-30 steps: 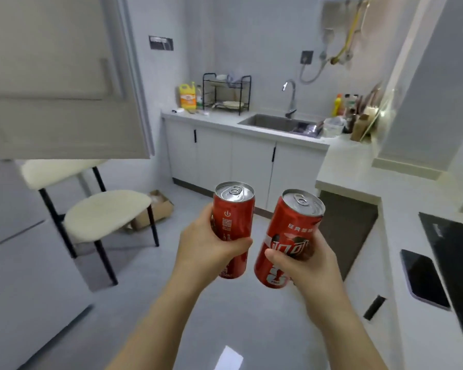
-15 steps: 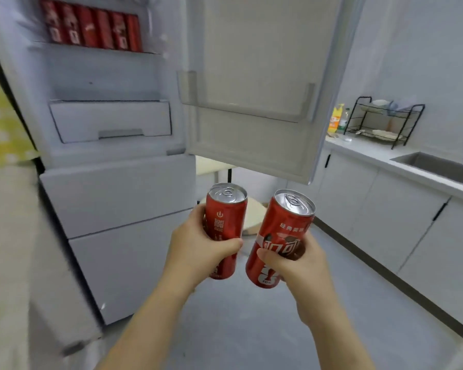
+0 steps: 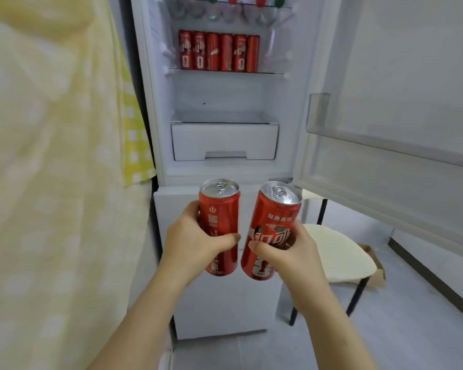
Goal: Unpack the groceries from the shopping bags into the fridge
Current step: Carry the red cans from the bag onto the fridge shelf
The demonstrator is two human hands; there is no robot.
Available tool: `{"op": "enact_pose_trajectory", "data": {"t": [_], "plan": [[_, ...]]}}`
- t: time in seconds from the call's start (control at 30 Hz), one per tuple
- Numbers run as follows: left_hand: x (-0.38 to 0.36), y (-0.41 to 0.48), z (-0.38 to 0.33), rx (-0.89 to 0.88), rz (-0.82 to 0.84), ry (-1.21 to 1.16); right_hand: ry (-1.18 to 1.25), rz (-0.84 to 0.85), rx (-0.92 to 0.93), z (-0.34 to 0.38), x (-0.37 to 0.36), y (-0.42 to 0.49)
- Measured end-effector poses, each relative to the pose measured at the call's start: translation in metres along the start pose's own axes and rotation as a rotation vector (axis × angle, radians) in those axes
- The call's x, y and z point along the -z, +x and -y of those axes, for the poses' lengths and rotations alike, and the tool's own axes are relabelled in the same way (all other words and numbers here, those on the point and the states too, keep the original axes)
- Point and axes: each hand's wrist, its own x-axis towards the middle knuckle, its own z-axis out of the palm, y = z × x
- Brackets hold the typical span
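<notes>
The left hand (image 3: 195,244) grips the left can (image 3: 221,209) upright, fingers and thumb curled round its middle. The right hand (image 3: 289,252) grips the right can (image 3: 271,217), top tilted slightly right, thumb across the label. Both cans are held just beside each other, not touching, in front of the open fridge (image 3: 225,97), below its drawer (image 3: 225,141). Six more cans (image 3: 219,51) stand in a row on the shelf (image 3: 270,73), nearer its left edge. The door (image 3: 385,76) stands open at right.
</notes>
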Motion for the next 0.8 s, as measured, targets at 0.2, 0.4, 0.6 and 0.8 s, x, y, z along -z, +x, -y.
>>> {"op": "enact_pose_trajectory", "data": {"t": [0.2, 0.4, 0.6, 0.8], "plan": [[0.021, 0.053, 0.01, 0.032, -0.122, 0.023, 0.01, 0.113, 0.027, 0.005, -0.037, 0.063], [0.023, 0.111, 0.008, 0.029, -0.197, 0.021, 0.081, 0.18, 0.052, 0.013, -0.054, 0.134], [0.007, 0.175, -0.012, -0.007, -0.267, 0.013, 0.089, 0.246, 0.121, 0.027, -0.048, 0.212], [-0.006, 0.238, -0.034, -0.007, -0.34, -0.027, 0.113, 0.32, 0.207, 0.04, -0.049, 0.285]]}}
